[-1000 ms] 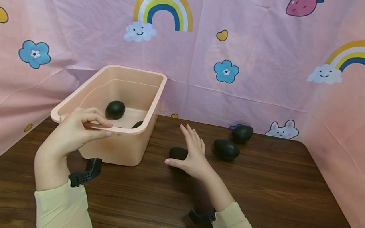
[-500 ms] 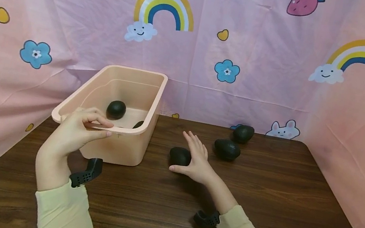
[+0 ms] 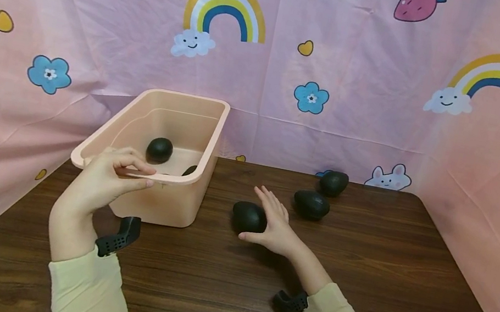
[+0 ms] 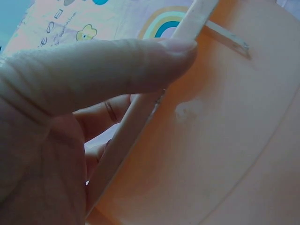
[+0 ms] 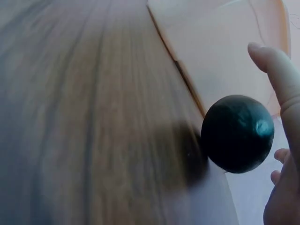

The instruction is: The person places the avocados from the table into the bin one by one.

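Note:
My left hand [image 3: 92, 181] pinches the near rim of a pale peach plastic bin [image 3: 163, 207] in the head view; up close, the left wrist view has the thumb [image 4: 108, 68] lying over that rim. A dark avocado [image 3: 246, 217] lies on the table just right of the bin. Close by its right side is my right hand [image 3: 278, 232], fingers extended and thumb spread apart, not gripping it. In the right wrist view a gap shows between this avocado [image 5: 238, 133] and the thumb [image 5: 279, 77]. Whether other fingers touch it I cannot tell.
Inside the bin lies one avocado [image 3: 159, 150], with part of another [image 3: 189, 170] showing behind the near rim. Two more avocados, a nearer one [image 3: 311, 205] and a farther one [image 3: 333, 183], lie at the table's back. A patterned cloth [image 3: 357, 119] hangs behind the dark wooden table [image 3: 388, 281].
My right hand has drawn back to the right and toward me, uncovering more of the avocado beside it. My left hand stays on the bin's rim.

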`<state>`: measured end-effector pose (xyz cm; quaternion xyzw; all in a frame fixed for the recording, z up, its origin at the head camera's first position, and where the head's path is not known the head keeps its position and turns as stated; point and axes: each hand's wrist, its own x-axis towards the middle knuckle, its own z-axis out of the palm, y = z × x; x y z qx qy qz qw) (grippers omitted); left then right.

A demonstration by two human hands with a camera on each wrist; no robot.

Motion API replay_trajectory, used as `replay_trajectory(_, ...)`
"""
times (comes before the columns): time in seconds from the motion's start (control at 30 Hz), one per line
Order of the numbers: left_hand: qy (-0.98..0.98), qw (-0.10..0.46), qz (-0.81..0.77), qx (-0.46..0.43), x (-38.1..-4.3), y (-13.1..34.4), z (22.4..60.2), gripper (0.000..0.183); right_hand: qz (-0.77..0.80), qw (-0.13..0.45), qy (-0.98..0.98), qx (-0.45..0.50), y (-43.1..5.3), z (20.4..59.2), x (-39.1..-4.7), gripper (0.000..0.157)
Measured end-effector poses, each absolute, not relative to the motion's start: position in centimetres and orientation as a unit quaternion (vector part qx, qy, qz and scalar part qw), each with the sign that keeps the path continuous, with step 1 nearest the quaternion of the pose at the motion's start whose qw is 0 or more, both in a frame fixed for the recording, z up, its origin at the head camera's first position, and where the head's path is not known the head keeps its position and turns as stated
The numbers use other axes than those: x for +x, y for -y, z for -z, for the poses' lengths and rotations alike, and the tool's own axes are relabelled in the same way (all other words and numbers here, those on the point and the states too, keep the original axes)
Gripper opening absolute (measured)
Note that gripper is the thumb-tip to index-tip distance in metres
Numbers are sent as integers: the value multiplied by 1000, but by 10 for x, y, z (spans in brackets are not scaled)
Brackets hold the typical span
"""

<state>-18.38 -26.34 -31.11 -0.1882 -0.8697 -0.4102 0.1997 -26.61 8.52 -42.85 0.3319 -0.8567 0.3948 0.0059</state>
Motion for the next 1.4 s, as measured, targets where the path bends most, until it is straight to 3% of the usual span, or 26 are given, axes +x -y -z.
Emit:
replay_trajectory(0.77,868,203,413,-189,-182,266,312,19,-399,-52,849,343,-88,439,-265,96)
replay_trajectory(1.4,872,204,402,-192,-182,268,311,18,-377,-41,861,340,-85,441,-264,79)
